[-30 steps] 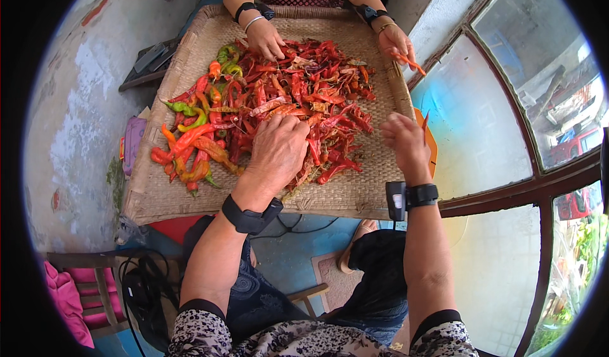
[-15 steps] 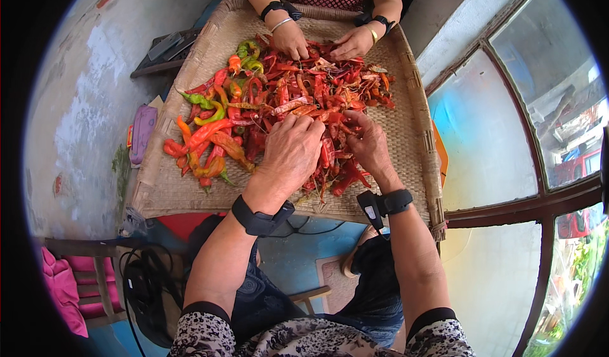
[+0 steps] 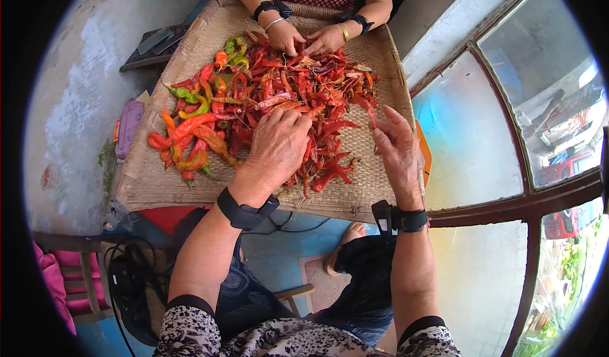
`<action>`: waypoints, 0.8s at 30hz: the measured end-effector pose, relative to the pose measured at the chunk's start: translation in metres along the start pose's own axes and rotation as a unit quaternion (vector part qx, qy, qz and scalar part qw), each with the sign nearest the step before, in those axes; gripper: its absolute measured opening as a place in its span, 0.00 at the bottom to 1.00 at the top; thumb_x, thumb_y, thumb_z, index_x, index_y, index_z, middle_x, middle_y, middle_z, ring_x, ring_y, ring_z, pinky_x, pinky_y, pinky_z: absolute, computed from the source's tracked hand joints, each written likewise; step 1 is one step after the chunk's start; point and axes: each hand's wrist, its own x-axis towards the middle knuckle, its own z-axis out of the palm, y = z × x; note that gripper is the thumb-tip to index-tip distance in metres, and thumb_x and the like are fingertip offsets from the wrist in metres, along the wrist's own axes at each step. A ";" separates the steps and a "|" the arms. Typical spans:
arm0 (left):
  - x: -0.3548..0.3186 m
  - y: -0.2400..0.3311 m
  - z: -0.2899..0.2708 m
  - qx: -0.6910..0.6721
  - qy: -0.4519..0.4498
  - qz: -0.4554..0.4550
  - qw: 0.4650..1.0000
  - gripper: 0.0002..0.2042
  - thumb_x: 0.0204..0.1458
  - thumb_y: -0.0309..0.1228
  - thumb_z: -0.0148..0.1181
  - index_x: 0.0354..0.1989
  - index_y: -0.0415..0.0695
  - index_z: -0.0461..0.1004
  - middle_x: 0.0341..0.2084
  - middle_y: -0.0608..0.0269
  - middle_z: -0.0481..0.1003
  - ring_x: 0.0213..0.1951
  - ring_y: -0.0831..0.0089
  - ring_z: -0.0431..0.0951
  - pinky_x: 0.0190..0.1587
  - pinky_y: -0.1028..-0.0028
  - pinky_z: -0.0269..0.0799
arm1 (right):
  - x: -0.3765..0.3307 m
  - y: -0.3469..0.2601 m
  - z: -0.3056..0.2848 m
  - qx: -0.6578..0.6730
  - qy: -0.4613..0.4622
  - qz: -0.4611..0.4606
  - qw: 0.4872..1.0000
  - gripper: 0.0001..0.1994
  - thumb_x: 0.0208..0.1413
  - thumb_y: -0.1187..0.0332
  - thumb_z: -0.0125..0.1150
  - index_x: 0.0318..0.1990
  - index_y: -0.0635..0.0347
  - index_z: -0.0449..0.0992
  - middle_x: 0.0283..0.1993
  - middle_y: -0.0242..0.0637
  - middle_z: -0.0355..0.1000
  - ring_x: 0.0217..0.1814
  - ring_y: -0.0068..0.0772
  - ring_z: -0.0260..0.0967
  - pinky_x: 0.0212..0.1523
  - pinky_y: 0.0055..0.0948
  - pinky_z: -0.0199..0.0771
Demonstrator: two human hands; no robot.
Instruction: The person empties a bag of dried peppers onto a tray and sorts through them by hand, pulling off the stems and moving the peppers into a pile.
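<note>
A broad heap of red chili peppers [image 3: 317, 84], many of them wrinkled, lies on a shallow woven tray [image 3: 149, 185]. My left hand [image 3: 279, 142] rests over the near middle of the heap with its fingers curled down; whatever the fingertips grip is hidden. Over the right part of the tray, my right hand [image 3: 398, 146] is raised off the heap. Between its thumb and fingers it pinches one end of a long red chili pepper [image 3: 365, 108]. Plumper red, orange and green peppers [image 3: 193, 128] lie along the heap's left side.
Across the tray, another person's hands [image 3: 304, 39] work at the heap's far edge. A framed window [image 3: 469, 135] stands close on the right, a bare wall [image 3: 76, 103] on the left. A purple pouch [image 3: 130, 128] lies beside the tray. A black bag [image 3: 130, 287] sits lower left.
My right hand has moved right, away from the heap, bringing a red chili pepper with it. My left hand stays over the heap. The other person's hands have come closer together.
</note>
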 end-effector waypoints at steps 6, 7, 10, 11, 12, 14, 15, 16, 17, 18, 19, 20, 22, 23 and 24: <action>0.002 -0.002 0.014 0.025 0.036 -0.001 0.999 0.10 0.47 0.25 0.58 0.38 0.38 0.72 0.42 0.54 0.71 0.49 0.56 0.67 0.52 0.61 0.65 | 0.017 0.045 -0.047 0.513 0.174 0.180 0.821 0.12 0.59 0.69 0.56 0.48 0.63 0.69 0.40 0.37 0.73 0.38 0.22 0.70 0.33 0.17 0.71; 0.002 -0.004 0.014 0.026 0.035 -0.001 0.999 0.10 0.47 0.25 0.58 0.38 0.38 0.72 0.42 0.54 0.71 0.49 0.56 0.67 0.52 0.61 0.65 | 0.017 0.046 -0.046 0.514 0.174 0.180 0.820 0.12 0.59 0.69 0.56 0.48 0.63 0.69 0.40 0.37 0.73 0.38 0.22 0.70 0.33 0.17 0.71; 0.004 -0.008 0.011 0.031 -0.074 -0.023 0.997 0.09 0.47 0.25 0.57 0.37 0.37 0.72 0.39 0.54 0.73 0.49 0.56 0.68 0.52 0.60 0.65 | 0.016 0.048 -0.037 0.566 0.217 0.237 0.759 0.15 0.61 0.67 0.54 0.51 0.66 0.66 0.38 0.40 0.73 0.35 0.25 0.70 0.33 0.19 0.72; 0.004 -0.009 0.010 0.027 -0.057 -0.011 0.998 0.08 0.48 0.25 0.57 0.36 0.36 0.73 0.37 0.53 0.73 0.48 0.56 0.69 0.52 0.60 0.66 | 0.017 0.050 -0.030 0.566 0.218 0.237 0.759 0.15 0.61 0.67 0.54 0.51 0.66 0.66 0.38 0.40 0.73 0.35 0.25 0.70 0.33 0.19 0.72; 0.003 -0.010 0.010 0.022 -0.040 0.000 0.999 0.07 0.48 0.25 0.56 0.35 0.36 0.73 0.35 0.53 0.74 0.47 0.57 0.70 0.51 0.60 0.66 | 0.017 0.047 -0.018 0.515 0.114 0.239 0.815 0.16 0.61 0.67 0.55 0.51 0.67 0.66 0.38 0.40 0.73 0.35 0.26 0.70 0.32 0.21 0.73; 0.005 -0.008 0.009 0.022 -0.027 -0.001 0.999 0.07 0.48 0.25 0.56 0.35 0.36 0.73 0.36 0.53 0.74 0.46 0.57 0.70 0.51 0.61 0.66 | 0.013 0.032 0.009 0.298 -0.035 0.200 0.933 0.17 0.59 0.68 0.56 0.54 0.66 0.67 0.37 0.41 0.74 0.35 0.29 0.72 0.32 0.26 0.75; 0.006 -0.008 0.006 0.027 -0.011 -0.002 1.000 0.06 0.48 0.24 0.56 0.34 0.36 0.73 0.36 0.53 0.74 0.45 0.57 0.71 0.51 0.61 0.66 | 0.013 0.021 0.022 0.132 -0.076 0.152 0.977 0.19 0.58 0.69 0.57 0.55 0.65 0.67 0.37 0.43 0.75 0.35 0.30 0.73 0.33 0.28 0.76; 0.007 -0.006 0.001 0.017 -0.018 -0.005 1.000 0.07 0.48 0.24 0.56 0.35 0.36 0.74 0.36 0.53 0.75 0.45 0.58 0.72 0.52 0.62 0.67 | 0.010 0.019 0.028 0.015 -0.092 0.095 0.991 0.20 0.57 0.70 0.57 0.57 0.63 0.67 0.38 0.46 0.75 0.36 0.33 0.74 0.35 0.31 0.76; 0.005 -0.006 0.000 0.020 -0.018 -0.007 1.000 0.07 0.48 0.24 0.56 0.35 0.36 0.74 0.36 0.53 0.75 0.45 0.58 0.72 0.52 0.62 0.67 | 0.007 0.017 0.034 -0.102 -0.106 0.035 0.988 0.22 0.55 0.70 0.58 0.58 0.61 0.67 0.39 0.50 0.76 0.38 0.36 0.76 0.37 0.33 0.76; 0.004 -0.007 0.000 0.007 -0.002 -0.001 1.000 0.07 0.48 0.23 0.56 0.36 0.36 0.74 0.36 0.52 0.75 0.44 0.58 0.72 0.52 0.62 0.67 | 0.006 0.021 0.042 -0.147 -0.124 0.043 0.980 0.23 0.57 0.71 0.58 0.61 0.55 0.65 0.41 0.46 0.76 0.40 0.36 0.75 0.41 0.35 0.75; 0.003 -0.008 -0.001 -0.006 0.014 0.005 1.000 0.07 0.48 0.23 0.56 0.36 0.36 0.74 0.36 0.52 0.75 0.44 0.58 0.73 0.52 0.62 0.67 | 0.003 0.024 0.048 -0.195 -0.126 0.008 0.973 0.24 0.55 0.72 0.56 0.61 0.56 0.65 0.43 0.50 0.76 0.42 0.42 0.76 0.43 0.36 0.75; 0.002 -0.011 -0.001 0.003 0.034 0.011 0.999 0.07 0.48 0.23 0.56 0.36 0.36 0.75 0.36 0.53 0.75 0.43 0.57 0.73 0.51 0.63 0.68 | 0.003 0.027 0.053 -0.202 -0.134 0.008 0.970 0.23 0.54 0.73 0.56 0.59 0.57 0.66 0.42 0.50 0.76 0.42 0.44 0.76 0.43 0.37 0.74; 0.003 -0.012 -0.008 0.003 0.056 0.013 0.998 0.07 0.48 0.24 0.57 0.36 0.36 0.75 0.36 0.53 0.75 0.43 0.57 0.74 0.51 0.63 0.69 | 0.003 0.027 0.058 -0.209 -0.145 0.007 0.967 0.22 0.52 0.74 0.55 0.57 0.58 0.68 0.41 0.50 0.76 0.42 0.46 0.75 0.43 0.37 0.74; 0.003 -0.010 -0.012 0.003 0.078 0.017 0.997 0.07 0.48 0.24 0.57 0.36 0.36 0.75 0.36 0.53 0.76 0.44 0.58 0.74 0.50 0.63 0.69 | 0.001 0.027 0.057 -0.222 -0.133 -0.022 0.966 0.19 0.52 0.74 0.55 0.53 0.59 0.71 0.40 0.50 0.76 0.41 0.47 0.75 0.43 0.37 0.74; 0.004 -0.008 -0.017 -0.002 0.082 0.012 0.997 0.07 0.48 0.23 0.57 0.36 0.36 0.75 0.37 0.53 0.76 0.44 0.58 0.74 0.48 0.64 0.71 | 0.000 0.026 0.056 -0.236 -0.119 -0.051 0.963 0.16 0.51 0.75 0.55 0.49 0.60 0.74 0.39 0.49 0.76 0.41 0.47 0.75 0.42 0.38 0.74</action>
